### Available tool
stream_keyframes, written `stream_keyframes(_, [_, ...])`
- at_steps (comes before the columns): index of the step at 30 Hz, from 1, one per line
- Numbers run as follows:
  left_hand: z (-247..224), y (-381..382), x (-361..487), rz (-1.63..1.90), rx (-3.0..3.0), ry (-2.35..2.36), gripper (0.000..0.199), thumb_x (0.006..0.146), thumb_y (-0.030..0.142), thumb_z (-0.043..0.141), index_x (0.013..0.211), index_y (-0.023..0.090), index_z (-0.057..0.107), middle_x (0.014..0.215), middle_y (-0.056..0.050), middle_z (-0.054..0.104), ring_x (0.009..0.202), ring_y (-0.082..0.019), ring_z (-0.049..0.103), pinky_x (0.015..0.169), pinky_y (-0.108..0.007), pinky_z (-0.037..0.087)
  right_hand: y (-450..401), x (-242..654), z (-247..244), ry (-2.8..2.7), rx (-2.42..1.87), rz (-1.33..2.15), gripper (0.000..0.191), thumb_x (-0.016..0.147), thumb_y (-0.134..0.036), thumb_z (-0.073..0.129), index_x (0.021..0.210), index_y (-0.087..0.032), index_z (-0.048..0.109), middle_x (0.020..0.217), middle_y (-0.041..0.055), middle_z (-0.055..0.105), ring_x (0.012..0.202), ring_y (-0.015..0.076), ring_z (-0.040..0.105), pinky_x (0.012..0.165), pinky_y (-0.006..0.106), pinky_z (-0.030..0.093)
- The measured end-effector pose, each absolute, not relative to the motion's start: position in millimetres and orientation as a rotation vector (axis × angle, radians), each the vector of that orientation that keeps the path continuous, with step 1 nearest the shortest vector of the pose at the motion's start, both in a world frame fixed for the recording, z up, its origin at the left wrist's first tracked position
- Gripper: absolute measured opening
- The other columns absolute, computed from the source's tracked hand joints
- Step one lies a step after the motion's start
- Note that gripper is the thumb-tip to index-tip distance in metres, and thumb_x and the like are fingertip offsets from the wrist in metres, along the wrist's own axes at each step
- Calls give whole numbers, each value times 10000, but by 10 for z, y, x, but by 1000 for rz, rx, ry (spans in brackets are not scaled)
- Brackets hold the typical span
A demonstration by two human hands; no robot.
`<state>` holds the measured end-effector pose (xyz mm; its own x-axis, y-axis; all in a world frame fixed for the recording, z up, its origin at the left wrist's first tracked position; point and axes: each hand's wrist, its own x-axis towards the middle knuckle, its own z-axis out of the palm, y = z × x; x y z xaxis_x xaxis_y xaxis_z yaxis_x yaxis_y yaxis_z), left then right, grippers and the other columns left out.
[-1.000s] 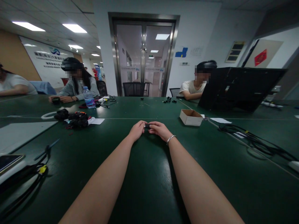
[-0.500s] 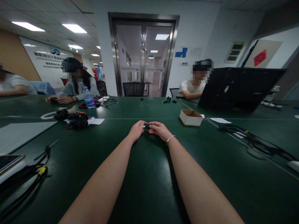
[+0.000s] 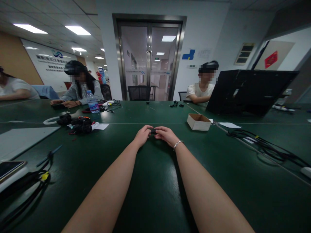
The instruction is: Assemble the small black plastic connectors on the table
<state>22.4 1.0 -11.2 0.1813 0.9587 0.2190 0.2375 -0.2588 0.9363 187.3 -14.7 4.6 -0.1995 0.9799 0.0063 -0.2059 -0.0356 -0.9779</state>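
Observation:
Above the green table, my left hand (image 3: 143, 135) and my right hand (image 3: 166, 135) meet fingertip to fingertip, both closed in a pinch. Between them lies a small black USB stick (image 3: 153, 131), as far as its size lets me tell. My right fingers grip its right end, while the left fingers close round its left end. The fingertips hide both ends, and no bright metal shows on it now. A silver bangle (image 3: 178, 145) circles my right wrist.
An open cardboard box (image 3: 198, 123) stands to the right, with several small black pieces (image 3: 176, 104) farther back. Black cables (image 3: 264, 142) lie right of it. At left are a water bottle (image 3: 92, 102), a black bundle (image 3: 81, 124) and a phone (image 3: 11, 170). Other people sit beyond.
The bright metal end of the USB stick, seen by my left fingers before, no longer shows. The piece looks black all along. Both hands stay nearly in place.

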Motion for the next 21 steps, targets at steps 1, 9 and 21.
stream_keyframes(1, [-114,14,226,1134,1654,1156,286,828,282,412,1009,182,610,627,6,517,564,-115,473,526,-220,357,-147,1874,45,-1185,-963,1457,139,833,-3,572,922,-99,621,764,61,656,581,103,642,566,159,569])
stream_keyframes(9, [-135,39,243,1149,1641,1173,273,795,255,453,1008,185,608,711,-5,559,581,-111,487,544,-219,381,-144,1882,31,-1197,-949,1450,144,830,-6,575,920,-105,629,769,54,655,590,101,640,579,163,570])
stream_keyframes(21, [-98,1,240,1133,1656,1135,258,821,268,433,991,175,603,670,-4,547,576,-111,488,531,-218,373,-157,1880,55,-1178,-958,1460,133,821,-5,596,912,-100,620,743,58,651,587,105,641,574,161,570])
